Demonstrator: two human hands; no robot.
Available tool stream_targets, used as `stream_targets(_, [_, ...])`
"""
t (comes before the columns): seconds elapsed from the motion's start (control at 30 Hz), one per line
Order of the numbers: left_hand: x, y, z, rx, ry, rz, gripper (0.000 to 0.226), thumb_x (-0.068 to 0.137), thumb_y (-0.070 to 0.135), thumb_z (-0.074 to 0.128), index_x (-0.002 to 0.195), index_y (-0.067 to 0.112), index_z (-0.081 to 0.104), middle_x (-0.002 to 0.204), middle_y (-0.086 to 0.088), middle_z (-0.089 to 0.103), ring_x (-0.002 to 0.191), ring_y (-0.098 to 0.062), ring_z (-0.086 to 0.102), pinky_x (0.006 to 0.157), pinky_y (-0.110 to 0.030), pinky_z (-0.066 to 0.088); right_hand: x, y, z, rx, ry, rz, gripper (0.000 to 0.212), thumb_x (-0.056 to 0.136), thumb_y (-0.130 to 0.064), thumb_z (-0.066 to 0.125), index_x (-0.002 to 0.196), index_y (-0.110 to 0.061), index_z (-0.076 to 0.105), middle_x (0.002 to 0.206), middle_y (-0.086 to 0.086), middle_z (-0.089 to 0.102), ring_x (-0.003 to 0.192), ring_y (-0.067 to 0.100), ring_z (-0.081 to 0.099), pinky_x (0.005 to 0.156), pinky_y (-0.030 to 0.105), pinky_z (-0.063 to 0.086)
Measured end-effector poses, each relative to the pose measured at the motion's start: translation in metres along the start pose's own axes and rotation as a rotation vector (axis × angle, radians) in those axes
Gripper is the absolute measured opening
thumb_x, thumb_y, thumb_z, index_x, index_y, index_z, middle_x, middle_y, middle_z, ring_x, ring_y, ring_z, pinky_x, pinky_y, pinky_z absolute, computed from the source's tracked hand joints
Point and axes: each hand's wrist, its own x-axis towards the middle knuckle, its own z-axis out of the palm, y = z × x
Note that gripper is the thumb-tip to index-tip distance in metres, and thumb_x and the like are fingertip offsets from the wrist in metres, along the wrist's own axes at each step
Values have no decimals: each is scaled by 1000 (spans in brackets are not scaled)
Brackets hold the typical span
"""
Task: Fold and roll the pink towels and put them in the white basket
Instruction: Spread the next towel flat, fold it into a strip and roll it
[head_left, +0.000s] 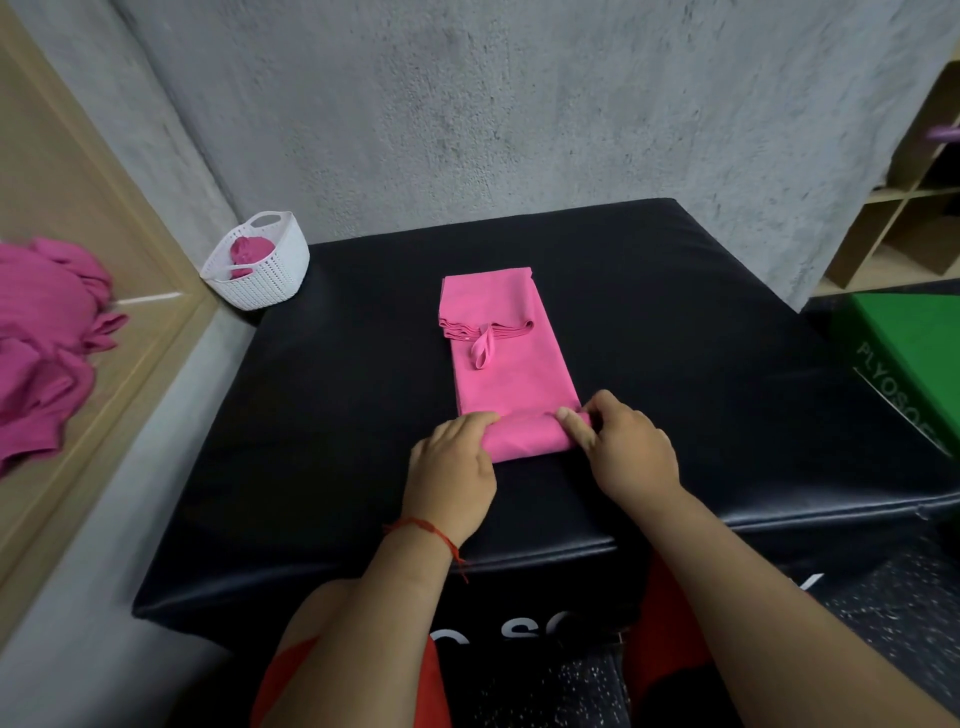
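Rolling the near end of a folded pink towel (511, 358) on a black padded box (727, 395).

The towel is a long, smooth, narrow rectangle of thin cloth lying lengthwise away from the person, with layered folded edges and a small hanging loop (483, 353) across its middle. Its near end is turned up into a soft, low roll. The left hand (451, 475) lies palm down, fingers curled over the roll's left end; the right hand (626, 447) presses fingers and thumb on the right end, so both hands are closed on the cloth from above. The roll sits directly under the fingertips, between the two hands. A white perforated plastic basket (270, 275) holding a rolled pink towel (247, 254) stands at the box's far left corner. Loose pink towels (47, 338) are heaped on a wooden ledge (78, 182) at left.
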Motion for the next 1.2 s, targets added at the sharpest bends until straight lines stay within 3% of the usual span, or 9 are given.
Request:
stream_targets(0.27, [10,4,-10,93,-43,-246,52,100,37,36,149,31,51,146,9,54,132,-18,45,114,-46,33,14,-12,-9,-63,-101,122,52,97,-78,39,98,-30,58,83,-6,65,79,22,62,65,36,44])
stream_targets(0.47, [32,1,-17,265,10,-249,36,97,42,38,106,30,71,109,7,62,108,-21,51,98,-44,39,35,-19,-12,-77,-201,258,52,93,-80,46,99,-32,66,90,-2,64,89,28,63,74,39,49])
stream_targets(0.57, [44,-3,-14,177,68,-144,12,92,25,52,96,28,62,105,9,57,105,-21,50,90,-41,42,44,-20,-12,-120,-231,290,57,92,-81,48,107,-29,68,91,-1,60,89,29,59,76,39,47])
stream_targets(0.67, [55,1,-13,-54,-16,118,42,76,-11,49,91,26,64,99,16,55,97,-12,47,83,-31,41,50,-19,-13,-169,-245,288,60,90,-82,50,110,-27,65,89,-1,59,89,28,59,76,40,46])
stream_targets(0.77, [60,15,-15,-144,-129,131,47,67,-17,42,81,22,65,86,14,55,87,-7,50,76,-28,44,59,-22,-16,-231,-291,284,60,89,-81,51,112,-27,63,94,0,60,91,28,60,77,40,47])
stream_targets(0.83, [60,17,-15,-116,-103,152,38,72,-10,47,81,24,63,86,14,55,87,-9,52,78,-33,49,67,-22,-16,-255,-333,280,59,89,-80,51,111,-27,64,91,-1,58,90,28,59,77,41,47])
stream_targets(0.93, [51,11,-22,-47,-133,232,19,83,21,68,97,31,59,102,18,57,100,-8,54,90,-33,47,73,-23,-15,-242,-353,276,56,89,-80,52,107,-28,65,94,-1,62,92,27,63,78,41,50])
stream_targets(1.03, [50,-5,-27,-45,-239,248,43,80,28,84,115,35,60,116,25,51,112,-2,49,101,-30,42,76,-22,-14,-211,-334,268,51,89,-78,54,98,-29,64,95,-1,65,91,26,65,79,41,53])
stream_targets(1.2, [66,-18,-28,-134,-152,205,44,76,35,91,116,41,73,110,27,55,116,-1,45,108,-34,40,77,-21,-10,-145,-116,138,52,89,-79,57,80,-28,55,77,-7,64,73,17,61,62,35,46])
